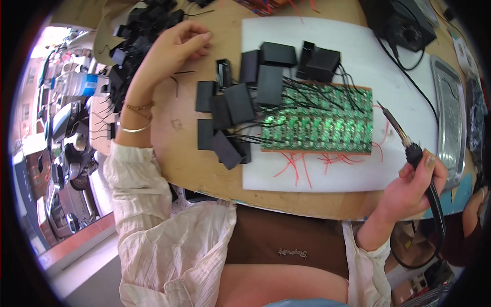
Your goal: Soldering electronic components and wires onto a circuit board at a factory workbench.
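Observation:
My right hand (417,187) grips a soldering iron (409,146) by its black handle. The iron's tip points up and left, just off the right edge of a green circuit board panel (317,138). Black wires run from the panel to several black rectangular cases (240,102) clustered at its left and upper side. Thin red wires (294,163) stick out below the panel and at its right. My left hand (183,43) hovers at the upper left, its fingers loosely bent with nothing visible in them, next to a heap of black cases (138,41).
A white mat (317,179) lies under the panel on a brown tabletop (174,148). At the right is a metal tray (450,128); a black box-shaped unit with a knob (409,33) stands at the upper right. The iron's cord loops below my right hand. Another person's hand (473,212) shows at the right edge.

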Tool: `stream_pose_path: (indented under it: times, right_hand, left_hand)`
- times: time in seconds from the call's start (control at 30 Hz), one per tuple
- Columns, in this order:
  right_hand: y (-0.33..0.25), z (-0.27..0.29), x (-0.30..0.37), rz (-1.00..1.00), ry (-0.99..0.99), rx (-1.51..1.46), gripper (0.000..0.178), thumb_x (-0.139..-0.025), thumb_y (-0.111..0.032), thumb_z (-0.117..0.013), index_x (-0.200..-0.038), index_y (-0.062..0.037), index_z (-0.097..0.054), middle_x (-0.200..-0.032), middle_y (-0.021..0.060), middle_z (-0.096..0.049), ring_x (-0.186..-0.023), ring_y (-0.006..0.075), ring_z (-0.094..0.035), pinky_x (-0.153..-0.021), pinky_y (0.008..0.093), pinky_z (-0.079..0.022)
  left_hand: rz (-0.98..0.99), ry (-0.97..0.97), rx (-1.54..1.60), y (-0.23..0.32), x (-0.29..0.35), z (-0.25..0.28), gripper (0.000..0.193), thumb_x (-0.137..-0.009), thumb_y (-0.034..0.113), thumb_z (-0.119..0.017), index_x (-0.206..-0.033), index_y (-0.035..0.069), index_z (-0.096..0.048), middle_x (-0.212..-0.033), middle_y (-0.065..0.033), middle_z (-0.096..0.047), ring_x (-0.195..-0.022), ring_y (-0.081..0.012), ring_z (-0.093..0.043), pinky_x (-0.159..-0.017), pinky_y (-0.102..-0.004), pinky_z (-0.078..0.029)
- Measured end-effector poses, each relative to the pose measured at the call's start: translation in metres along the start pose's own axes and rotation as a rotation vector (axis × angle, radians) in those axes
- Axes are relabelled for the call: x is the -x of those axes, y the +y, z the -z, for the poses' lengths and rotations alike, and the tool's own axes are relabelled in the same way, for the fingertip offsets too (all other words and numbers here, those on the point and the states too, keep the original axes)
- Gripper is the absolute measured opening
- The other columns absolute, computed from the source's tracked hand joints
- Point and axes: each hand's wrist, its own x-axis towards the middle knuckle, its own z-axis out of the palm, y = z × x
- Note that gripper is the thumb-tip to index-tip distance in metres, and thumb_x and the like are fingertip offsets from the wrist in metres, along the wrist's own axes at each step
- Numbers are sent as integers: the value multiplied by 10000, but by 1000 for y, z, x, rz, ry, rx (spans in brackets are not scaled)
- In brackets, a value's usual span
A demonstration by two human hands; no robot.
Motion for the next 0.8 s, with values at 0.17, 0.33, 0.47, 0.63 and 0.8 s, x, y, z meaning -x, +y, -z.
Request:
stream_pose_path:
  times: [0.17,0.33,0.47,0.63,0.8]
  right_hand:
    - [7,3,-4,10,0,-2,160,-962,-135,-595,-905,14,-579,-737,65,-559,-542,82,-393,-503,209,-307]
    - [11,7,-5,6,19,68,211,-972,-180,-590,-902,18,-579,-741,65,-558,-549,89,-391,-502,217,-294]
    - [14,8,-6,14,42,84,216,-966,-183,-612,-912,25,-590,-806,75,-581,-561,92,-406,-502,215,-304]
    - [17,9,-6,29,30,84,204,-960,-168,-622,-930,31,-595,-838,89,-594,-575,95,-432,-506,210,-310]
    - [16,8,-6,7,23,69,195,-961,-160,-620,-936,31,-599,-836,90,-602,-577,92,-436,-508,206,-313]
  left_hand:
    - [-123,41,-260,-10,11,14,324,-1039,241,-545,-1227,-17,-599,-1099,-73,-683,-1037,-130,-640,-924,-256,-492]
    - [-442,307,-254,9,36,40,273,-942,24,-522,-1168,62,-671,-1070,-72,-711,-996,-181,-658,-896,-304,-499]
    - [-422,89,-1050,13,53,59,478,-700,-125,-540,-1075,113,-716,-1245,-76,-652,-1223,-303,-541,-1046,-379,-440]
    - [-418,-59,-1081,-7,76,49,367,-690,-47,-636,-1004,117,-733,-1368,-46,-576,-1323,-339,-441,-1102,-428,-398]
    - [-568,-130,-1214,-17,78,54,231,-713,107,-731,-943,99,-734,-1270,-44,-633,-1282,-256,-494,-1100,-412,-407]
